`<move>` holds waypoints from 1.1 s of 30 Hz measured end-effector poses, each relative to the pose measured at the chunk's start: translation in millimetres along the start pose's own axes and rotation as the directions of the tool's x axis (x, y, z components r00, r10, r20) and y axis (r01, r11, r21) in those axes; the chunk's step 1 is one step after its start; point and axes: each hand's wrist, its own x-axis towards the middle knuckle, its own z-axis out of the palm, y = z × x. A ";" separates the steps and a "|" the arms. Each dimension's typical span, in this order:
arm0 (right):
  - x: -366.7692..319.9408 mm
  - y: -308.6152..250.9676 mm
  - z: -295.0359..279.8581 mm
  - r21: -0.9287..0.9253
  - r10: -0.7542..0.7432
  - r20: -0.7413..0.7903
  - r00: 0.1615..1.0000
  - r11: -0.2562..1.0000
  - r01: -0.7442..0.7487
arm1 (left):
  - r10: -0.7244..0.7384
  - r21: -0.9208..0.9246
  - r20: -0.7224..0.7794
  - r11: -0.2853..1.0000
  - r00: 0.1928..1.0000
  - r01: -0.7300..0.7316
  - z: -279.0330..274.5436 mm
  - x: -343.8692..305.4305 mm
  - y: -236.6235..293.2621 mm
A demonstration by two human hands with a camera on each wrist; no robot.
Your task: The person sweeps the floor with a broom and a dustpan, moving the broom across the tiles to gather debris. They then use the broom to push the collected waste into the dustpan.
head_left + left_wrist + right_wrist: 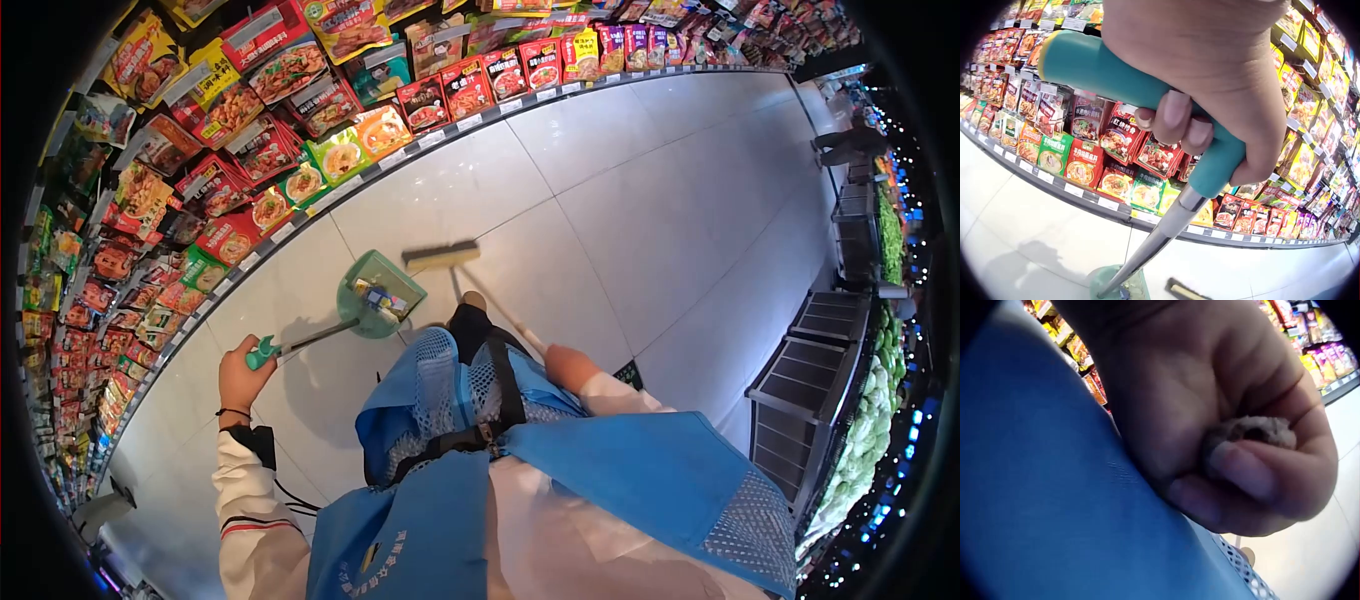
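My left hand point(243, 372) point(1222, 81) grips the teal handle point(264, 351) point(1147, 94) of a long-shafted green dustpan point(380, 292) point(1116, 284), which rests on the pale tiled floor with a few scraps of litter in it. A broom head point(440, 255) point(1188, 290) lies on the floor just right of the pan's far edge. Its wooden stick point(505, 318) slants back to my right hand point(568, 367) point(1210, 425), whose fingers curl round the stick's top end point(1247, 431) against my blue vest.
Shelves of packaged food point(250, 130) curve along the left and far side of the aisle. Black stepped stands point(810, 370) and a green produce display point(870, 420) line the right. A distant person point(850, 140) stands at the aisle's end. My shoe point(473, 300) is beside the dustpan.
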 end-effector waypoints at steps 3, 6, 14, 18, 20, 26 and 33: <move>-30.4 -4.7 -43.1 -0.055 0.031 0.243 0.970 0.998 -0.018 | 0.059 0.034 -0.048 0.998 0.997 -0.057 4.3 -2.2 -5.5; -42.0 13.4 -71.1 0.126 0.102 0.382 0.919 0.979 -0.161 | 0.061 0.053 -0.029 0.997 0.998 -0.059 2.7 -6.5 -2.7; -96.4 14.6 -98.6 0.013 0.215 0.158 0.964 0.975 -0.220 | 0.044 0.052 -0.052 0.998 0.998 -0.041 2.2 -2.0 0.2; -106.8 -0.8 -115.4 -0.009 0.267 0.183 0.946 0.963 -0.270 | 0.042 0.048 -0.064 0.998 0.997 -0.039 2.5 1.0 -2.4; -103.5 5.0 -111.8 -0.009 0.221 0.175 0.959 0.975 -0.223 | 0.009 0.026 -0.061 1.000 0.998 -0.007 3.4 2.0 -1.8; -83.3 16.0 -90.7 0.012 0.110 0.237 0.965 0.993 -0.116 | -0.094 -0.103 -0.150 0.992 0.984 0.079 11.4 4.3 10.2; -81.8 24.9 -82.9 -0.039 0.307 0.180 0.934 0.951 -0.306 | -0.140 -0.109 -0.161 0.986 0.977 0.123 12.5 2.3 18.4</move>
